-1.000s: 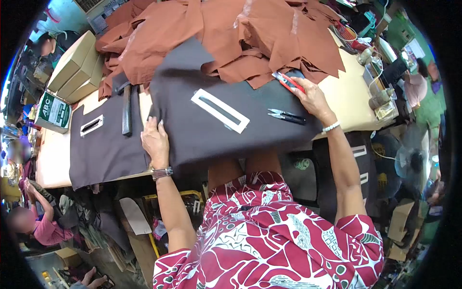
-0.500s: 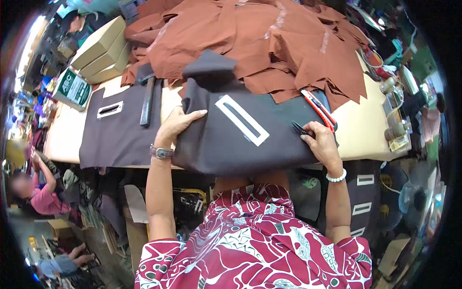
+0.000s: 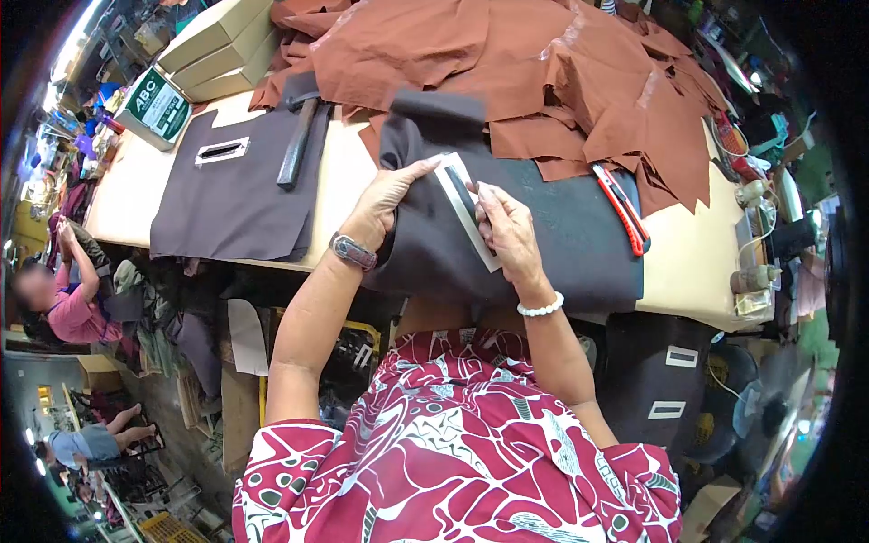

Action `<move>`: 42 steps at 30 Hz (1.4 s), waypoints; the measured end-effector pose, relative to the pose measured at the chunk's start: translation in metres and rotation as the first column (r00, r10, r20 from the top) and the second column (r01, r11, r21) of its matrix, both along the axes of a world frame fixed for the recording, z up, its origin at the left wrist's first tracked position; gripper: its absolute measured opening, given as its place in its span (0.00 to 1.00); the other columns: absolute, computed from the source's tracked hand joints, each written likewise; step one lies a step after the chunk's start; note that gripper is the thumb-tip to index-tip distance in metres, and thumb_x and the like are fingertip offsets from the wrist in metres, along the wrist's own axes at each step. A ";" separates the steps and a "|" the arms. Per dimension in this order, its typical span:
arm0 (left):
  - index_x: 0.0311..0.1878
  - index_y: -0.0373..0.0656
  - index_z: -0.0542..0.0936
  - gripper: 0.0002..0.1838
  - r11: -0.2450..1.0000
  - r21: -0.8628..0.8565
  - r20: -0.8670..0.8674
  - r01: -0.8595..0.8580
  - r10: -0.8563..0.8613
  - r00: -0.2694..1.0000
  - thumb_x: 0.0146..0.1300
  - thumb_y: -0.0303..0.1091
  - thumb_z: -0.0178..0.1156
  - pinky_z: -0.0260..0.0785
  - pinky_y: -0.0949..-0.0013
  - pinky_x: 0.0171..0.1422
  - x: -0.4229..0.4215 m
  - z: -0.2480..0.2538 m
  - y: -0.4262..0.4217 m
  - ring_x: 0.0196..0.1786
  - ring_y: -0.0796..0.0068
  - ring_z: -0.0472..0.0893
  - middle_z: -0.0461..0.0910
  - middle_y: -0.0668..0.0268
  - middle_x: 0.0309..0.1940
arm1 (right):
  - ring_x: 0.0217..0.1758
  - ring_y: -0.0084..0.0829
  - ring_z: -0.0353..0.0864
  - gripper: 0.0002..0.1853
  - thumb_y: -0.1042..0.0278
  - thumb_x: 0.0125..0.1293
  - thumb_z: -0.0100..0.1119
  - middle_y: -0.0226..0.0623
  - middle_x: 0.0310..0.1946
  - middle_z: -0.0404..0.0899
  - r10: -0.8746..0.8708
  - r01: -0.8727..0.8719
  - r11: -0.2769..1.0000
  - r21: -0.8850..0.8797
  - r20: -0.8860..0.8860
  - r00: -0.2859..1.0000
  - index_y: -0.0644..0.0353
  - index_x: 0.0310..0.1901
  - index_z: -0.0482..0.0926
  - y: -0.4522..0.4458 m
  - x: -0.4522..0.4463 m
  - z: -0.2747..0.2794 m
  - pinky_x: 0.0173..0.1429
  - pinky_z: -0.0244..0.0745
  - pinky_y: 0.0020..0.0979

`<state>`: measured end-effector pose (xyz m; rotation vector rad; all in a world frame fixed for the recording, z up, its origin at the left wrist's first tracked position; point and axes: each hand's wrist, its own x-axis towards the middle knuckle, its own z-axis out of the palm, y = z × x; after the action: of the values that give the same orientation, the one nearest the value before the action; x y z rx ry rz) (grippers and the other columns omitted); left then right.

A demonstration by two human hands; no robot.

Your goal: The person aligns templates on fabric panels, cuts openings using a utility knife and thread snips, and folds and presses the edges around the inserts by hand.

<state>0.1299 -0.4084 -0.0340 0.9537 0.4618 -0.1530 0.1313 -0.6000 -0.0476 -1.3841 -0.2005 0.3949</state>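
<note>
Dark brown fabric (image 3: 561, 262) lies over the near edge of the table. My left hand (image 3: 391, 195) grips a fold of it, the thumb by the top end of a white slotted frame (image 3: 460, 204). Over that frame's right side is my right hand (image 3: 509, 231), its fingers closed; the small snips picked up earlier are mostly hidden in it. A red and silver cutter (image 3: 621, 210) rests to the right. At the left, another dark piece (image 3: 244, 204) bears a white slotted frame (image 3: 222, 151) and a hammer (image 3: 297, 145).
Reddish-brown sheets (image 3: 516, 59) are heaped across the back of the table (image 3: 692, 258). Cartons (image 3: 217, 50) and a green and white ABC can (image 3: 154, 109) stand at the back left. Jars (image 3: 754, 279) are at the right edge. A person in pink (image 3: 81, 312) is at the far left.
My right hand left the cutter, picked up the snips and moved left to the white frame. My left hand shifted from lying on the fabric to gripping it near the frame's top. The view moved too.
</note>
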 end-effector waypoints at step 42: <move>0.52 0.35 0.76 0.18 0.975 0.089 0.388 -0.205 0.156 0.908 0.57 0.24 0.63 0.76 0.71 0.47 -0.052 0.021 -0.059 0.43 0.74 0.81 0.81 0.62 0.44 | 0.20 0.11 0.64 0.14 0.59 0.66 0.59 0.24 0.19 0.71 -0.007 0.006 0.995 -0.097 -0.009 1.000 0.62 0.40 0.73 -0.033 -0.034 0.042 0.22 0.56 0.15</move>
<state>0.0777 -0.4678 -0.0132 1.0322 0.1996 0.2316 0.0977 -0.6326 -0.0058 -1.4778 -0.1705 0.4099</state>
